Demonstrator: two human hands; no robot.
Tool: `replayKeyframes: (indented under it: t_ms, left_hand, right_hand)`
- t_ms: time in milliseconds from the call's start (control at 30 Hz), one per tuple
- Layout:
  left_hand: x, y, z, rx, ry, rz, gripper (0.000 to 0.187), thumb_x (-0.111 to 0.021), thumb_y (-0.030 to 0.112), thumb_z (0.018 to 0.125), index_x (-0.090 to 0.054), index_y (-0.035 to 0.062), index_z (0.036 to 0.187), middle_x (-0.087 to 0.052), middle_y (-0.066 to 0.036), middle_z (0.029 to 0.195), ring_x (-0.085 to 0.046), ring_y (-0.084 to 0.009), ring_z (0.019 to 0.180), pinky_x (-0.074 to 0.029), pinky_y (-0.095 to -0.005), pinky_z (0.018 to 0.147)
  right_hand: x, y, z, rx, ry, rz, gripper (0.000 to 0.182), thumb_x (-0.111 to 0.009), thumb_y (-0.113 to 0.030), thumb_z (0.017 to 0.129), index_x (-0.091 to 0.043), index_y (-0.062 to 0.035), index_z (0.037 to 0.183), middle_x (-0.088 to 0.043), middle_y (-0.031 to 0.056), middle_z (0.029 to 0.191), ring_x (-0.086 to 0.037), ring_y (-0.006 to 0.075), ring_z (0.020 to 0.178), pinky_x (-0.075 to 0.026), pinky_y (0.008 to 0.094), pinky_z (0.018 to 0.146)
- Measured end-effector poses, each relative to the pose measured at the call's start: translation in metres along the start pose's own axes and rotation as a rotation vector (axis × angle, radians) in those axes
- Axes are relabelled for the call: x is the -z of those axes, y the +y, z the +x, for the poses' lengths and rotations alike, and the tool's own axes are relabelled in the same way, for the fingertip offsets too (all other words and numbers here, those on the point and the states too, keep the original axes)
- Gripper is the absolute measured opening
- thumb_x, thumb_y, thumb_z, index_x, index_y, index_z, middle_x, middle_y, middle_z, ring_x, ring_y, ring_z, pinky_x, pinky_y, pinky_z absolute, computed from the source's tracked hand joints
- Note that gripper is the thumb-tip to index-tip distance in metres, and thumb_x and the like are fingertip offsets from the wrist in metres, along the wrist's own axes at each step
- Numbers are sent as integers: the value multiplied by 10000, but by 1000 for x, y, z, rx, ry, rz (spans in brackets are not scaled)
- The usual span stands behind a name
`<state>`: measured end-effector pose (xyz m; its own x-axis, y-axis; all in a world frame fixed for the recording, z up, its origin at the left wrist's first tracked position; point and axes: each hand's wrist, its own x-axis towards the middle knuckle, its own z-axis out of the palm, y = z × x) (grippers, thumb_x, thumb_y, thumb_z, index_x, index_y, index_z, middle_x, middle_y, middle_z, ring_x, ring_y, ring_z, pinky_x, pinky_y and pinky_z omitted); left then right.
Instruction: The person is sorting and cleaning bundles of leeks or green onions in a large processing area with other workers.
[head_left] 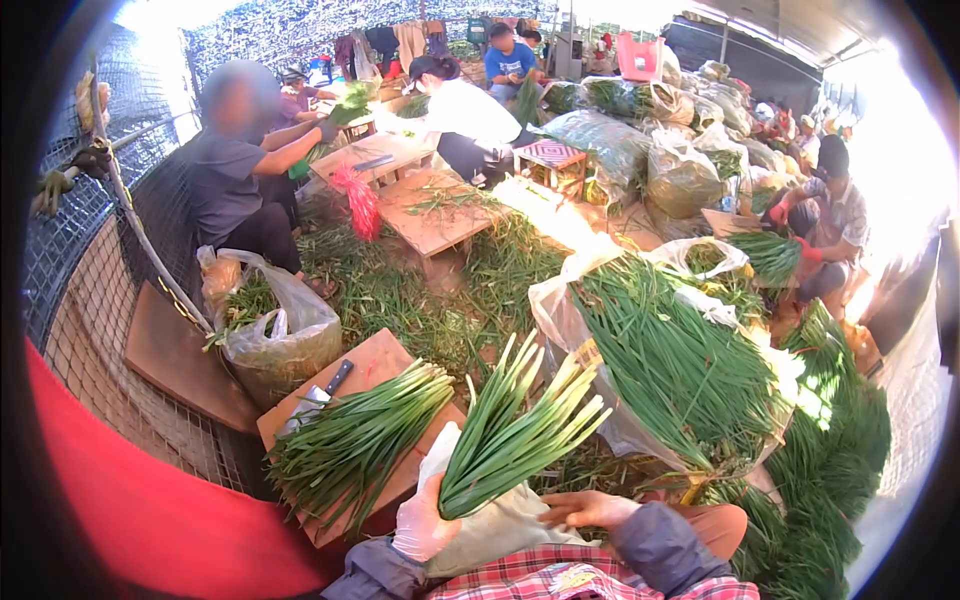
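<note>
My left hand [423, 525], in a thin whitish glove, is closed around the lower end of a bunch of garlic chives [515, 445]. The pale stem ends fan out up and to the right. My right hand [590, 508] is beside the bunch, over my lap, with its fingers stretched out and nothing visible in them. Left of the held bunch, a pile of chives [360, 435] lies across a wooden board [385, 350]. A knife [325, 388] with a dark handle rests on the board's left side, its blade partly covered by a white patch.
To my right stands a large open plastic sack of long chives [680, 360], with more chives [840, 440] heaped beyond it. A clear bag [285, 340] stands behind the board. Leaf scraps cover the ground. Several people work around low tables [440, 215]; filled sacks [680, 175] are stacked behind.
</note>
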<state>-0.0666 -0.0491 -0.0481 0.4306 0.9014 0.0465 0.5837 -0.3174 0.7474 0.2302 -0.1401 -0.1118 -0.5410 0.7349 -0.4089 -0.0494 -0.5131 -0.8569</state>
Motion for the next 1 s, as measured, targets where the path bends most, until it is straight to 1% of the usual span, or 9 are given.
replayKeyframes:
  t_ms: [67,200,333,467,500,600,700,900,1000]
  left_hand:
    - [-4,22,0,-48,55,58,696,-652,152,635,-418,121,1289,-623,-226,855,-607,-416,789,-490,-467,673]
    - [-24,46,2,-223,69,116,750,-677,124,632,-390,103,1324,-613,-217,934,-610,-399,825,-492,-464,697]
    - [-61,27,-19,-179,43,-23,645,-705,144,661,-457,55,1250,-590,-205,1077,-595,-369,958,-485,-432,783]
    - [-34,46,-9,-335,-116,-2,652,-765,174,640,-489,22,1210,-537,-168,1140,-539,-345,1038,-447,-409,862]
    - [-5,81,3,-155,-382,-47,756,-806,155,587,-448,10,1237,-497,-144,1163,-484,-327,1072,-400,-405,923]
    - [-24,31,23,-117,-196,-681,697,-770,232,633,-455,22,1218,-505,-125,1146,-495,-318,1041,-403,-450,908]
    - [-27,57,23,-48,-278,-874,933,-804,145,635,-243,8,1368,-413,-154,1300,-459,-256,1175,-418,-377,940]
    - [-85,28,-5,398,-528,-972,370,-727,38,695,-604,1,1042,-635,-57,948,-603,-166,868,-486,-306,783]
    - [-79,21,-15,547,-635,-1051,346,-708,-2,716,-597,-1,1044,-643,-68,915,-618,-173,824,-508,-314,735]
  right_hand:
    - [-18,2,32,298,-88,315,865,-654,-416,823,-192,-16,1436,-444,168,1340,-436,243,1235,-332,362,1034]
    - [-50,-23,73,678,-85,665,893,-705,-475,754,-265,-56,1408,-389,115,1392,-361,250,1294,-274,427,1082]
    - [-56,-54,62,686,64,891,969,-726,-525,696,-279,-35,1402,-352,153,1420,-347,272,1315,-281,420,1096]
    - [-37,-34,70,580,218,895,730,-733,-368,753,-410,-36,1316,-522,110,1265,-511,242,1165,-416,401,998]
    - [-36,-33,68,576,251,917,633,-732,-305,764,-457,-45,1271,-573,93,1189,-561,231,1085,-443,400,967]
    - [-48,-48,59,655,227,921,629,-726,-285,772,-445,-53,1284,-565,102,1199,-556,231,1094,-436,405,974]
    - [-54,-41,69,665,138,926,607,-691,-238,809,-407,-61,1314,-532,85,1228,-535,223,1105,-444,398,953]
    - [-51,-35,71,641,279,870,499,-690,-214,803,-505,-40,1232,-604,73,1132,-583,203,1035,-464,357,916]
    - [-17,-46,67,762,341,936,489,-601,-319,864,-490,-46,1253,-593,93,1157,-587,226,1035,-465,384,918]
